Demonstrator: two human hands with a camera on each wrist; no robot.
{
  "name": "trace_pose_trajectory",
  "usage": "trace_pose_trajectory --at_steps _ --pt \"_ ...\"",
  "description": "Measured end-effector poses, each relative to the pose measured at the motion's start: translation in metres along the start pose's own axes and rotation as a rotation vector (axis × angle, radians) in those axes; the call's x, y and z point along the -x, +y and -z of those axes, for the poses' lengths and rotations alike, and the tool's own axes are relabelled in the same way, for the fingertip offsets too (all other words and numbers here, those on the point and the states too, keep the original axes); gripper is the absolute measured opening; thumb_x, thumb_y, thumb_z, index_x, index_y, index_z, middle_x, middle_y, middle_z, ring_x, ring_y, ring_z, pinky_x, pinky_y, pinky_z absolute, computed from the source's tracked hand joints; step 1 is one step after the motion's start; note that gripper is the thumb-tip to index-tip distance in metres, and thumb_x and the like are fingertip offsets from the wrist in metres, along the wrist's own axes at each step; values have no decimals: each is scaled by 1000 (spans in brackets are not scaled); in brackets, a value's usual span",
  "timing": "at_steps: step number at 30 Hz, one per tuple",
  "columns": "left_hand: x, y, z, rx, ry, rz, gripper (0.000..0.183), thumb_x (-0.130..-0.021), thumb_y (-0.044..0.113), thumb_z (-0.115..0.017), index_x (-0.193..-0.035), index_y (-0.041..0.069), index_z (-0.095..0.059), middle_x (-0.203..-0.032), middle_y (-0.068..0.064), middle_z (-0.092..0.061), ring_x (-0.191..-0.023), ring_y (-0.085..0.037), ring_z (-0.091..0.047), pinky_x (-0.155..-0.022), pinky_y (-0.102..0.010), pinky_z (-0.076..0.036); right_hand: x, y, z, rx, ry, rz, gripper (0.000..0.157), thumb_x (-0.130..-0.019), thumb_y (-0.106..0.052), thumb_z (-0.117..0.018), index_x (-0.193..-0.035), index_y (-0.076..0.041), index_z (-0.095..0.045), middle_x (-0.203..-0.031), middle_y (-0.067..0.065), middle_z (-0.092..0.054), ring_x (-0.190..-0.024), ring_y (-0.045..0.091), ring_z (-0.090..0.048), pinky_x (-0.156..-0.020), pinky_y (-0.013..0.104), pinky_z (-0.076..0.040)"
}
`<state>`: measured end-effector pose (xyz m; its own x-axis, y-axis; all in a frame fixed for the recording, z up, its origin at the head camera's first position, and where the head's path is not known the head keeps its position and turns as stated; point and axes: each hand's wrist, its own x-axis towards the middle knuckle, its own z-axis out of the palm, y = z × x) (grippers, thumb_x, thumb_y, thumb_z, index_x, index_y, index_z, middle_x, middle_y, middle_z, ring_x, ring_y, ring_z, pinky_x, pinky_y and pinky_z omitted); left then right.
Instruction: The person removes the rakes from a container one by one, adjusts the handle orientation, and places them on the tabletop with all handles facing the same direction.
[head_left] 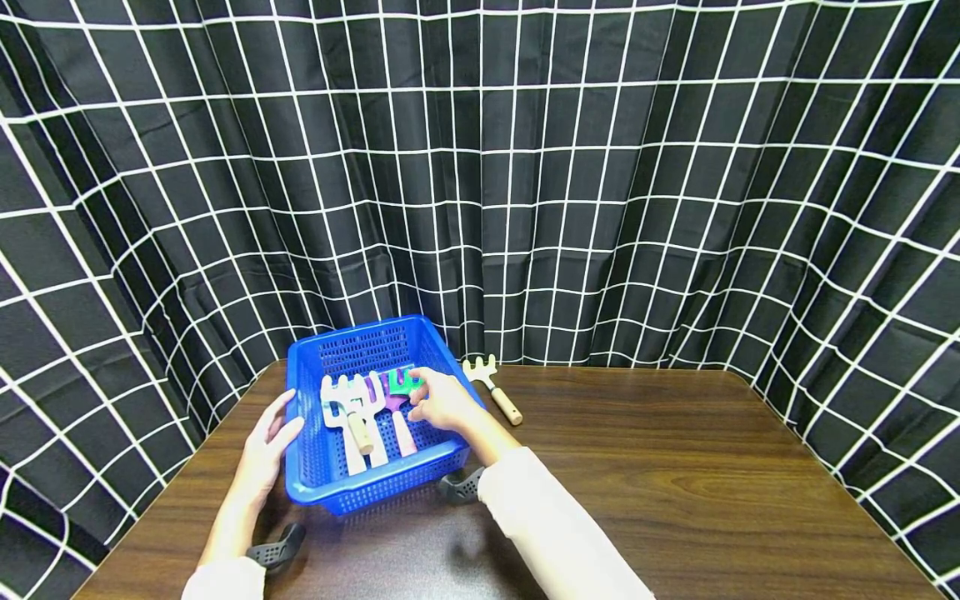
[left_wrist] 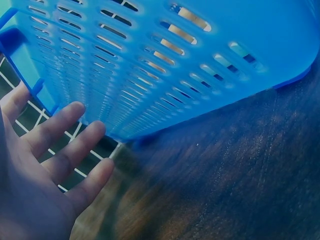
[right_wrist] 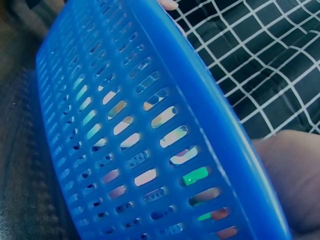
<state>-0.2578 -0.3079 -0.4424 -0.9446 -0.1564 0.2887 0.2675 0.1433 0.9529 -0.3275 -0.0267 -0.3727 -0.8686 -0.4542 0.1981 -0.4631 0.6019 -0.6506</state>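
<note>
A blue perforated basket holds several small garden forks. On top lies a white fork with a wooden handle; pale-handled forks lie beneath it, beside a purple fork with a pink handle. My right hand reaches over the right rim, its bent fingers at a green fork; I cannot tell whether they grip it. Through the basket's slots, green shows in the right wrist view. At the left rim is my left hand, its spread, fairly straight fingers along the outer wall.
Just right of the basket, a cream-coloured fork with a wooden handle lies on the brown wooden table. A black curtain with a white grid surrounds the table at the back and sides. Dark bands are on both wrists.
</note>
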Motion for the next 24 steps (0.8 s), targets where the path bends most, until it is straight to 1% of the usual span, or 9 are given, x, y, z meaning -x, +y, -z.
trace_pose_trajectory --at_steps 2,4,6,9,13,17,19,21,24 --pt "0 0 0 -4 1 1 55 -102 22 -53 -150 6 -31 -115 16 -59 -95 -9 -65 -74 -25 -54 0 0 0 4 39 1 58 -78 2 -75 -132 -4 -55 -94 5 -73 -89 18 -67 -86 33 -49" --pt "-1 -1 0 -1 1 -2 55 -102 21 -53 -150 6 -31 -116 15 -58 -96 -8 -65 -75 -24 -53 1 0 1 14 68 2 56 -78 6 -71 -131 -5 -56 -93 4 -73 -84 16 -67 -79 29 -50" --pt "0 -2 0 8 -1 -11 55 -102 20 -53 -150 6 -31 -118 14 -58 -97 -8 -64 -75 -24 -53 1 -1 1 27 92 4 55 -78 7 -68 -131 -6 -57 -92 3 -73 -79 13 -66 -72 25 -49" --pt "0 -3 0 22 -8 -34 54 -102 18 -53 -150 4 -31 -121 11 -57 -100 -6 -63 -77 -22 -53 2 -2 2 16 119 13 54 -79 6 -68 -131 -7 -58 -92 3 -73 -73 11 -64 -64 22 -48" --pt "0 -3 0 32 -17 -52 54 -102 17 -52 -149 2 -30 -123 9 -56 -101 -6 -62 -78 -21 -52 5 -4 5 5 196 52 50 -78 4 -70 -127 -7 -61 -90 4 -72 -71 11 -63 -64 24 -48" --pt "0 -2 0 19 -14 -45 54 -102 18 -52 -150 4 -30 -124 6 -55 -100 -5 -62 -77 -21 -52 8 -4 5 70 310 129 43 -77 1 -74 -118 -7 -66 -86 4 -72 -73 14 -65 -70 30 -52" --pt "1 -1 0 11 -11 -40 54 -102 19 -51 -150 4 -30 -125 4 -54 -100 -6 -62 -77 -21 -52 8 -3 4 121 354 150 40 -76 -2 -78 -114 -7 -69 -85 3 -71 -75 15 -65 -71 32 -52" --pt "1 -1 -1 6 -9 -34 54 -102 19 -51 -150 4 -31 -126 2 -54 -100 -6 -63 -76 -21 -52 8 -2 4 158 379 147 36 -75 -5 -80 -109 -8 -71 -84 3 -70 -76 17 -65 -72 33 -52" --pt "2 0 -1 5 -6 -22 54 -102 20 -52 -150 5 -31 -123 5 -55 -98 -7 -63 -75 -22 -53 8 -1 3 180 398 117 27 -75 -10 -82 -100 -7 -73 -85 4 -70 -80 20 -65 -72 33 -52"
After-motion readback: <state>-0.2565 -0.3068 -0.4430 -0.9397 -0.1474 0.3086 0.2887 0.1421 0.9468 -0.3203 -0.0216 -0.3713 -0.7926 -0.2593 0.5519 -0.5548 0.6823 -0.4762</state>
